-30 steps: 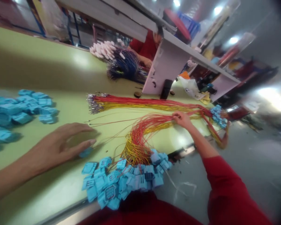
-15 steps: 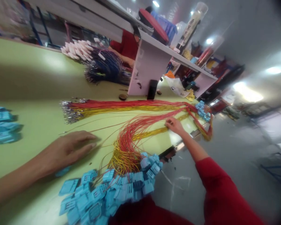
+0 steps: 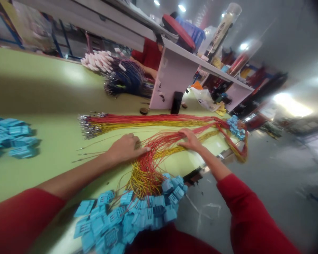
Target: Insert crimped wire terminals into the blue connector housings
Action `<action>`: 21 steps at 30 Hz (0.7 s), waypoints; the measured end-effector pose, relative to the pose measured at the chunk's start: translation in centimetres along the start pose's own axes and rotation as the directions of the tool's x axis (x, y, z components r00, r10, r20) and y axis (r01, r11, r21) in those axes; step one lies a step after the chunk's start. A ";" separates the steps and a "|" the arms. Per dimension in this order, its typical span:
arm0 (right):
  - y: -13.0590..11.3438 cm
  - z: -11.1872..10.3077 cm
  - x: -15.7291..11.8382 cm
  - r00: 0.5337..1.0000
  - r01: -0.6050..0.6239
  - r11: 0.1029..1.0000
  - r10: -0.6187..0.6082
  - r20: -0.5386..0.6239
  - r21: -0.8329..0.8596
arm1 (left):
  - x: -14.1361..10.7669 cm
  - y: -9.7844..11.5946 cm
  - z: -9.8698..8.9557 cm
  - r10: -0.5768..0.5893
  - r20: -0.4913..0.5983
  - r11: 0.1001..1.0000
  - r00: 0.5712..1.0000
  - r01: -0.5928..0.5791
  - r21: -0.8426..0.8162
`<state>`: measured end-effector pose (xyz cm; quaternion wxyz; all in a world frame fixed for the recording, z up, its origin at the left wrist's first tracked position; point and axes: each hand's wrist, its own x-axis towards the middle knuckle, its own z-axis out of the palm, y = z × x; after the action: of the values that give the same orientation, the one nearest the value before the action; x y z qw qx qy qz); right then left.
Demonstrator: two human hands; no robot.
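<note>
Notably changed: left hand [image 3: 125, 148] has moved from bare bench onto the red-and-yellow wires [image 3: 159, 150].
Grip: left hand and right hand [image 3: 190, 139] open, resting on the wires, neither closed.
Wires: on green workbench [image 3: 42, 88], running into blue connectors [image 3: 148, 211].
Beyond: co-worker [image 3: 148, 56] behind white partition [image 3: 166, 84].

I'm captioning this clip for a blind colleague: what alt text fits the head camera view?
The left hand and right hand rest on red and yellow wires fanning from blue connectors on a green table. A co-worker sits beyond a white partition.
</note>
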<state>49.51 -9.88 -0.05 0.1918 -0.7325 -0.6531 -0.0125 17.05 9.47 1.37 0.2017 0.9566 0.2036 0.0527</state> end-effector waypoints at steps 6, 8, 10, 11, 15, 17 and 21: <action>-2.1 0.3 3.9 0.966 0.228 0.974 -0.227 0.120 0.006 | 1.5 -0.5 0.4 0.024 0.035 0.999 0.999 -0.024 0.022; -2.3 0.2 4.5 0.949 0.276 0.961 -0.274 0.155 0.009 | 1.4 -1.8 0.1 0.031 0.037 0.999 0.999 -0.032 0.035; -2.5 0.1 4.6 0.937 0.310 0.951 -0.307 0.165 0.012 | 1.3 -3.0 -0.2 0.031 0.037 0.999 0.999 -0.032 0.040; -2.7 0.1 4.5 0.932 0.325 0.946 -0.323 0.164 0.015 | 1.3 -3.4 -0.3 0.027 0.034 0.999 0.999 -0.028 0.038; -4.5 0.1 4.4 0.904 0.392 0.919 -0.394 0.166 0.045 | 2.0 -4.6 -0.5 -0.012 0.016 1.000 1.000 0.012 -0.011; -5.9 0.1 4.5 0.879 0.430 0.900 -0.435 0.195 0.072 | 2.5 -5.4 -0.8 -0.026 0.020 0.998 0.999 0.028 -0.065; -8.2 -0.3 5.3 0.829 0.470 0.878 -0.476 0.294 0.094 | 2.5 -7.9 -1.9 -0.034 0.069 0.979 0.997 0.047 -0.200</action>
<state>42.46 -4.34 3.79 0.0848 -0.5392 -0.8357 0.0605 16.10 17.85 -0.04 0.3053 0.9281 0.2098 0.0377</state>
